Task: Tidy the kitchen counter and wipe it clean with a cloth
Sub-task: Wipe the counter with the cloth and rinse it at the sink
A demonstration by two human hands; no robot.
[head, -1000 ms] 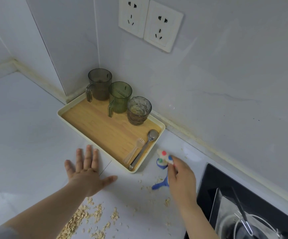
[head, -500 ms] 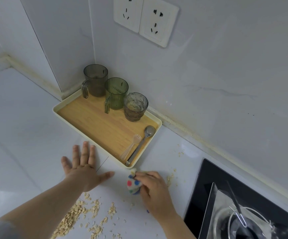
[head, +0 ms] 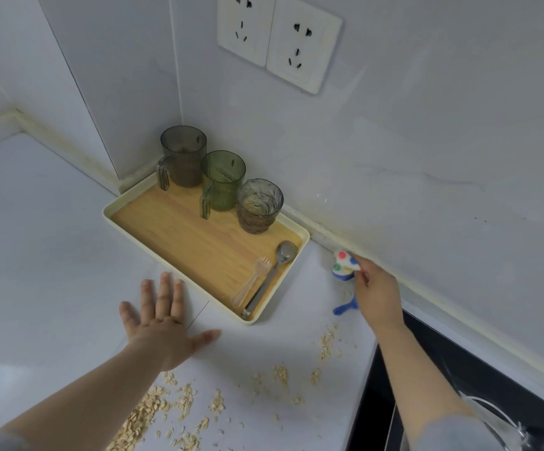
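Right now the cloth (head: 345,263), white with coloured dots and some blue, is bunched in my right hand (head: 378,296). My fingers curl round it and hold it down at the back edge of the counter (head: 52,255), where it meets the wall (head: 426,157), just beside the right end of the tray (head: 251,322). A blue end pokes out under my palm. My left hand (head: 163,323) lies flat on the counter, fingers spread wide and holding nothing, just off the tray's front rim.

The tidying looks done to me. Three cups (head: 223,180) stand in a row along the tray's back side, and a spoon (head: 285,252) and fork (head: 254,281) lie together at its right end.

The wiping, I judge, is only partly done. Oat flakes (head: 153,415) lie thick toward the counter's front edge by my left forearm, and a thinner scatter runs between my arms toward the cooktop (head: 426,353). The strip by the cloth looks nearly free of flakes. What is left is gathering the oats and wiping the open stretch on the left.
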